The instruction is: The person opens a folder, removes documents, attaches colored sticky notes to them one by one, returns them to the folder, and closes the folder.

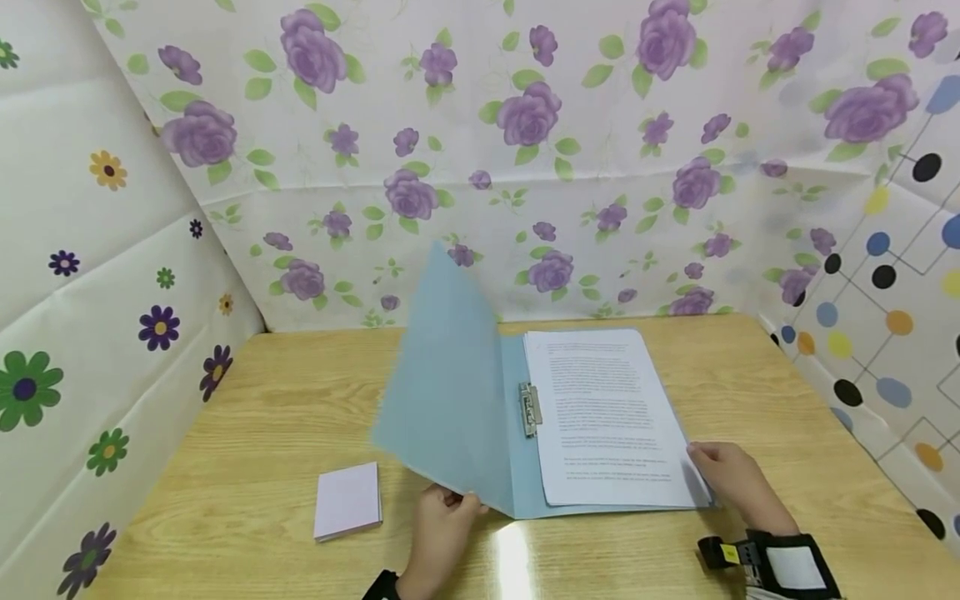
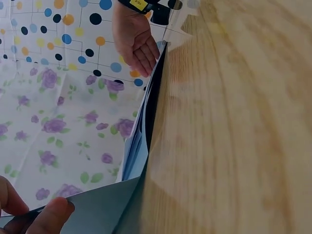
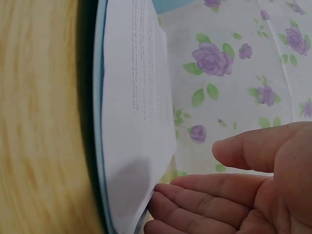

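A light blue file folder [image 1: 457, 400] lies on the table with its left cover raised at a slant. My left hand [image 1: 444, 525] pinches the lower edge of that cover; its thumb and a finger [image 2: 54, 214] show at the edge in the left wrist view. On the folder's right half is a stack of printed paper [image 1: 600, 417], beside a metal clip [image 1: 529, 410] near the spine. My right hand [image 1: 738, 483] is at the lower right edge of the folder. In the right wrist view its fingers [image 3: 209, 200] are extended, their tips touching the folder's edge.
A small square pad of pale paper [image 1: 347, 502] lies left of the folder. The wooden table [image 1: 255, 417] meets a flower-printed cloth [image 1: 480, 167] at the back, with patterned sheets at both sides.
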The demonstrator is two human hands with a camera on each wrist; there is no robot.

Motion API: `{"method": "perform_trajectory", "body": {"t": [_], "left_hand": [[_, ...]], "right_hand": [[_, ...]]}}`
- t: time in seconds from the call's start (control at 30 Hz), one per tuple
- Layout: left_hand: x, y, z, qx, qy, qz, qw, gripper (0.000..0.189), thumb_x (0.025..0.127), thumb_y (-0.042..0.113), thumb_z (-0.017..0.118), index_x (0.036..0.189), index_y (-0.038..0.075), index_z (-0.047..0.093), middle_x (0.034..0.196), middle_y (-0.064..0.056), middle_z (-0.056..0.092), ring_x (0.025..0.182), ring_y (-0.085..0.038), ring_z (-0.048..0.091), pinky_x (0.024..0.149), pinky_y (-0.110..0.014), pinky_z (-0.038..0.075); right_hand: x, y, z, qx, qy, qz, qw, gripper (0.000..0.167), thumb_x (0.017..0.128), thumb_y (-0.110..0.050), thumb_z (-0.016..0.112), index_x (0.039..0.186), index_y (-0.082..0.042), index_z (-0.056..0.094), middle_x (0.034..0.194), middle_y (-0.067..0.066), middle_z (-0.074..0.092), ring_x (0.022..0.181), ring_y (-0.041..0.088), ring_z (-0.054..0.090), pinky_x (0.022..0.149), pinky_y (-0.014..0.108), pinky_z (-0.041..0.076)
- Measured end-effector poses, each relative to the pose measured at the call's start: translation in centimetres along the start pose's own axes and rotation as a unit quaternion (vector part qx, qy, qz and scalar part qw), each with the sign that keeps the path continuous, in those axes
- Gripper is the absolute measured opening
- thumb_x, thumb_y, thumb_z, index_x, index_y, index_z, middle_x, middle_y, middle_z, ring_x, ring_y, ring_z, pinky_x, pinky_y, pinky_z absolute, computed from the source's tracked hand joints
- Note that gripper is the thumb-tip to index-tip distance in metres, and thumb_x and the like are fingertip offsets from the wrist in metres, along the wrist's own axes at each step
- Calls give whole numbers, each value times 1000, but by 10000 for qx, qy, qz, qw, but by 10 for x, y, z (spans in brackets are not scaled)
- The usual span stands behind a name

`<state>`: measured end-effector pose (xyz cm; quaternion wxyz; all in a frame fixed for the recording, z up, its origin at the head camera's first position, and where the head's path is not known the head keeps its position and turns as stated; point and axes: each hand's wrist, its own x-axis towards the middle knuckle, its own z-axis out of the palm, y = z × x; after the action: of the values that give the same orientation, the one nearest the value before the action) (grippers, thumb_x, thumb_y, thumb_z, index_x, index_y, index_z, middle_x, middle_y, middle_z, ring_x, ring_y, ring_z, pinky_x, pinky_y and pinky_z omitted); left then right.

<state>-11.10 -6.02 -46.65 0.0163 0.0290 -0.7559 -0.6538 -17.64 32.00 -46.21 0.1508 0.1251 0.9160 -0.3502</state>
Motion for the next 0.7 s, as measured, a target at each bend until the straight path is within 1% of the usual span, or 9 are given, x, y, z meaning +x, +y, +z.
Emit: {"method": "perform_trajectory", "body": {"t": [0.1, 0.13, 0.17, 0.27, 0.37, 0.4, 0.5, 0.6, 0.7], "left_hand": [[-1, -3, -3, -97, -102, -138, 9998, 27, 90, -5, 56, 111, -16, 68, 94, -20, 74, 73, -11, 70, 69, -22, 58], [-1, -4, -4, -99, -137, -211, 9996, 27, 91, -5, 55, 112, -16, 67, 90, -20, 73, 73, -12, 70, 71, -24, 60], [-1, -4, -6, -129, -173, -295, 9993, 29, 92, -5, 54, 115, -17, 66, 92, -21, 72, 71, -14, 69, 74, -25, 61], [-2, -5, -8, -289, -274, -539, 9978, 35, 94, -4, 50, 125, -20, 58, 103, -27, 69, 80, -20, 71, 80, -29, 62], [0, -8, -10, -477, -242, -762, 9957, 39, 95, -4, 49, 129, -24, 51, 117, -34, 65, 91, -25, 74, 83, -29, 63], [0, -9, -10, -500, -223, -854, 9948, 38, 95, -4, 49, 126, -25, 52, 117, -35, 65, 95, -24, 75, 83, -27, 63], [2, -13, -11, -732, -141, -1128, 9908, 38, 95, -5, 48, 125, -28, 49, 109, -34, 66, 89, -20, 76, 81, -24, 62], [2, -16, -12, -1045, -70, -1285, 9862, 41, 95, -7, 47, 129, -29, 44, 107, -31, 66, 83, -12, 73, 80, -22, 62], [2, -17, -13, -1394, -35, -1313, 9815, 45, 95, -8, 45, 134, -28, 37, 112, -27, 63, 83, -8, 71, 80, -21, 61]], "right_hand": [[0, 0, 0, 34, 8, -31, 10000, 55, 110, -28, 41, 139, 18, 48, 145, 38, 47, 134, 55, 45, 101, 63, 48], [0, 0, 0, 37, 14, -44, 10000, 55, 110, -28, 41, 139, 18, 48, 145, 38, 47, 134, 55, 45, 101, 63, 48], [-1, 0, 0, 37, 17, -56, 10000, 55, 110, -28, 41, 139, 18, 48, 145, 38, 48, 134, 55, 46, 101, 63, 48], [-1, -1, 0, 23, 37, -67, 10000, 56, 110, -29, 41, 139, 18, 49, 144, 38, 48, 133, 55, 46, 100, 62, 49], [-1, -3, 0, -4, 64, -47, 10000, 54, 109, -28, 41, 139, 17, 49, 144, 38, 48, 134, 55, 47, 101, 61, 49], [-1, -3, 0, -17, 68, -46, 10000, 54, 109, -28, 42, 139, 17, 49, 144, 38, 49, 134, 55, 47, 100, 61, 50], [-1, -3, 1, -11, 66, -47, 10000, 53, 109, -27, 42, 139, 17, 50, 144, 38, 49, 134, 54, 47, 101, 62, 49], [-1, -2, 1, -17, 71, -88, 9999, 53, 109, -27, 43, 138, 17, 50, 143, 38, 50, 133, 55, 47, 100, 62, 50], [-1, -2, 1, -15, 75, -108, 9999, 53, 109, -27, 43, 138, 17, 50, 143, 38, 49, 133, 55, 48, 100, 62, 50]]}}
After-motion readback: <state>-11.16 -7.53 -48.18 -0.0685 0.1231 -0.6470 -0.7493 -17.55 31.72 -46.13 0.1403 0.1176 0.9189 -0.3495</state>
